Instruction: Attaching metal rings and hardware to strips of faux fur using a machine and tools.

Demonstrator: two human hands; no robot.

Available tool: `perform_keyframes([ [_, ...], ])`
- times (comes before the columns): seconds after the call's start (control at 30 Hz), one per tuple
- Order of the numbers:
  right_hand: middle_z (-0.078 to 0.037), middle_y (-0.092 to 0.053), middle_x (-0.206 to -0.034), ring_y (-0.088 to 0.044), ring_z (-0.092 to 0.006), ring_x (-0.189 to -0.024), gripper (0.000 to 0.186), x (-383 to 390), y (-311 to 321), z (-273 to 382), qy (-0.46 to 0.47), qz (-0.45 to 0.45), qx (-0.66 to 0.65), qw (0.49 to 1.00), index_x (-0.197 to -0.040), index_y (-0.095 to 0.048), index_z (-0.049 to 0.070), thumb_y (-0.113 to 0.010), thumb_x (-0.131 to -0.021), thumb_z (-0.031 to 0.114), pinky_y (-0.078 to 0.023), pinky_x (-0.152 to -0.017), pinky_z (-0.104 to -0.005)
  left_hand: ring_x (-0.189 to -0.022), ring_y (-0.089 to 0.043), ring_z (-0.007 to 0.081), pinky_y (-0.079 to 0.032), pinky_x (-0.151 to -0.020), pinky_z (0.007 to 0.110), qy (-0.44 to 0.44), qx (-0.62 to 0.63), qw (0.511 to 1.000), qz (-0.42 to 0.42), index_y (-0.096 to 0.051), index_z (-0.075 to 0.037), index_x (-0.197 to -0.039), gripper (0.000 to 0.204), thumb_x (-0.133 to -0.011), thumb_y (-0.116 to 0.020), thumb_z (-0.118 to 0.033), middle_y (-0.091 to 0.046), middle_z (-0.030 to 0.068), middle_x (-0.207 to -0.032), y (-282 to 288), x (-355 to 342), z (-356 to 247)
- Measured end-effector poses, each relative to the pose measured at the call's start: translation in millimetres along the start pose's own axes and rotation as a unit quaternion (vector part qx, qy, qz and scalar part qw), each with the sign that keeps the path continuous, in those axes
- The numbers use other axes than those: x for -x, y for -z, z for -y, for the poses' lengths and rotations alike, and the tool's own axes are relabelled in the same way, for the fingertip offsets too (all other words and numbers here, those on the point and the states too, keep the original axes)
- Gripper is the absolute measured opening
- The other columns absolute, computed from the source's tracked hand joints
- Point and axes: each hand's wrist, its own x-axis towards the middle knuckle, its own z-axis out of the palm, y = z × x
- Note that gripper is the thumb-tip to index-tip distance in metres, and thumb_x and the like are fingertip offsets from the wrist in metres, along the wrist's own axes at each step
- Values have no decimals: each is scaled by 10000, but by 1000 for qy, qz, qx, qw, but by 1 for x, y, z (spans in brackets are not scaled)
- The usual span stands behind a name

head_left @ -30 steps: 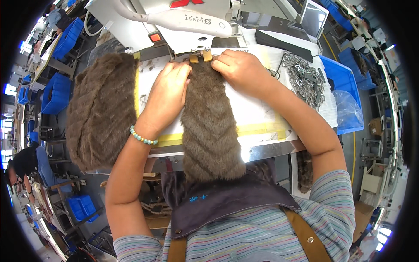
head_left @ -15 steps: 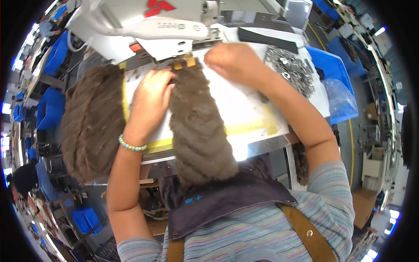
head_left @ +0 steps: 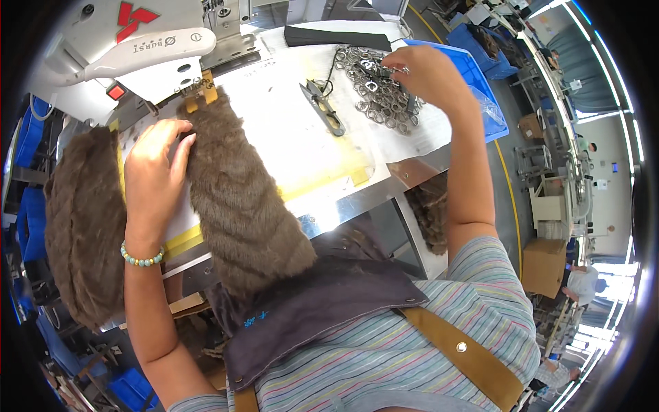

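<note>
A long brown fur strip [head_left: 240,192] runs from the sewing machine [head_left: 117,69] down to my lap. Small tan tabs [head_left: 202,96] sit at its far end, below the machine head. My left hand [head_left: 154,175] grips the left edge of the strip near that end, thumb and forefinger drawn together. Off to the right, my right hand [head_left: 429,75] is at a pile of silvery metal rings [head_left: 384,103], its fingers pinched on a ring that is partly hidden.
Thread snips [head_left: 322,110] lie between the strip and the rings. A black strip [head_left: 336,37] is behind them, a blue bin [head_left: 446,58] beyond the pile. More brown fur [head_left: 86,226] hangs over the left table side. Yellow tape [head_left: 322,189] marks the front edge.
My right hand has left the strip's far end and reached right to the metal rings. My left hand stays at the strip's left edge. The view has swung right, showing the snips.
</note>
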Motion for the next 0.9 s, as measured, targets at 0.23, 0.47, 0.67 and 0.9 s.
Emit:
perform_keyframes([
  [0.23,-74,-762,-1005,-726,-302,-912,244,6,-10,-6,-8,-21,38,999,-1112,-800,106,-729,-882,63,-570,-810,-416,-952,-708,359,-556,-850,426,4,-3,1000,-4,-727,3,-1066,152,-934,-747,-69,-750,158,-1032,0,-3,-4],
  [0.47,-78,-754,-997,-716,-302,-859,156,9,8,24,13,-34,-44,998,-1054,-801,93,-730,-916,93,-561,-780,-406,-950,-707,360,-558,-848,432,-10,-7,1000,0,-730,-1,-1064,154,-927,-749,-69,-750,157,-1037,3,-2,-5],
  [0.67,-75,-740,-991,-709,-314,-902,173,8,-27,34,88,-41,-8,995,-1053,-787,101,-705,-901,86,-572,-800,-415,-965,-706,358,-556,-860,431,-19,-10,1000,2,-728,-8,-1073,163,-933,-749,-89,-749,157,-1038,3,-3,-6],
  [0.9,-98,-702,-902,-679,-227,-800,204,-4,-21,26,56,29,-109,992,-1038,-769,31,-735,-837,19,-555,-742,-356,-966,-712,353,-559,-862,426,-7,-1,1000,3,-734,-18,-1084,170,-937,-749,-102,-754,150,-1050,5,-1,-7],
])
